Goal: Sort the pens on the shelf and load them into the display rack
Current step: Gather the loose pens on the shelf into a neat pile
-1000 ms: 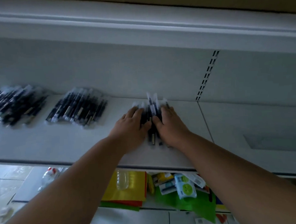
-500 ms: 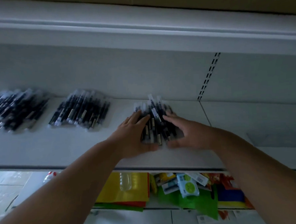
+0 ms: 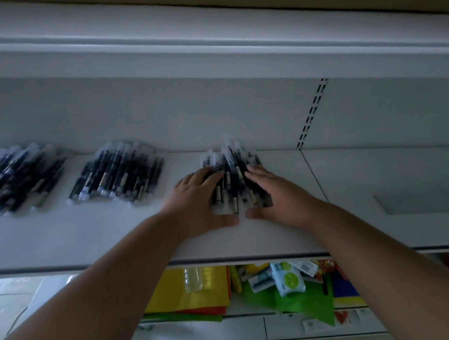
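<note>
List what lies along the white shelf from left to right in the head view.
Leftmost pile of black wrapped pens → middle pile of black wrapped pens → left hand → pile of black pens between the hands → right hand → slotted upright strip in the back wall.

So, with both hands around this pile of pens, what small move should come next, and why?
Probably press the left hand and right hand closer together to square the pile. Its pens fan out unevenly between the straight fingers, and the near ends are staggered, unlike the tidier pile to the left on the shelf.
</note>
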`<state>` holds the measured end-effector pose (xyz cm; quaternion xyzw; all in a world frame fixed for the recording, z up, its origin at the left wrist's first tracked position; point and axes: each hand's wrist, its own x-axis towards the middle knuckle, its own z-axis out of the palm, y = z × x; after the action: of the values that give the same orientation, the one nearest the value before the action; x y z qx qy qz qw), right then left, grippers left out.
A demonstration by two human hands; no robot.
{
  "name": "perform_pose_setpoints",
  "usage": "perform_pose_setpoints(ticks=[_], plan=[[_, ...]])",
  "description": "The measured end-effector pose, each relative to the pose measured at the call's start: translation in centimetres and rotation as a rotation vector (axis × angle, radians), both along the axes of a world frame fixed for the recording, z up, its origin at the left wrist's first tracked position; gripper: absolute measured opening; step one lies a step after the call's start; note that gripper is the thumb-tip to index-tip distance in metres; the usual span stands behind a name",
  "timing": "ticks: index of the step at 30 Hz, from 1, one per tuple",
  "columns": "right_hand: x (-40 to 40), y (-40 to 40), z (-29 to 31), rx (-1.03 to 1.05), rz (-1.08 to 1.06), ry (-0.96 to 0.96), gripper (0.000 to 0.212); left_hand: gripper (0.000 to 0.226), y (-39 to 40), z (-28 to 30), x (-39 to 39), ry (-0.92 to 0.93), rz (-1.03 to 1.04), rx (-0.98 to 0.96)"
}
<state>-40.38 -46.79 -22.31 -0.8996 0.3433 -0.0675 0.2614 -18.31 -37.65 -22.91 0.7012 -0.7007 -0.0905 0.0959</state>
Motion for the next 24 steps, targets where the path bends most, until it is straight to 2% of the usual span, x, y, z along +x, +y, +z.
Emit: perform_pose_setpoints(ticks=[2, 5, 8, 13, 19, 22, 24], plan=[[0.1, -0.4, 0.0, -0.005, 0.005, -0.001, 0.096, 0.120, -0.2, -0.2, -0.2, -0.020, 0.011, -0.010], [0.7, -1.0, -0.3, -0.092, -0.076, -0.113, 0.082, 0.097, -0.8, -0.1, -0.4, -0.020, 0.069, -0.075], [0.8, -1.3, -0.6, -0.124, -0.169, -0.215, 0.070, 0.092, -1.1, -0.1, -0.9, -0.039, 0.093, -0.088], [-0.6, -1.9, -0.1, 0.038, 0.035, -0.078, 0.084, 0.097, -0.8, 0.0, -0.2, 0.041, 0.067, -0.080], [0.2, -2.5, -0.3, -0.057, -0.048, -0.218, 0.070, 0.093, -1.1, -0.4, -0.1, 0.106, 0.104, -0.133], [0.7, -2.1, -0.5, -0.084, -0.009, -0.164, 0.085, 0.095, -1.3, -0.3, 0.3, 0.153, 0.105, -0.119], [1.0, -1.9, -0.5, -0.142, 0.004, -0.125, 0.094, 0.091, -1.3, 0.0, 0.9, 0.269, 0.112, -0.102]])
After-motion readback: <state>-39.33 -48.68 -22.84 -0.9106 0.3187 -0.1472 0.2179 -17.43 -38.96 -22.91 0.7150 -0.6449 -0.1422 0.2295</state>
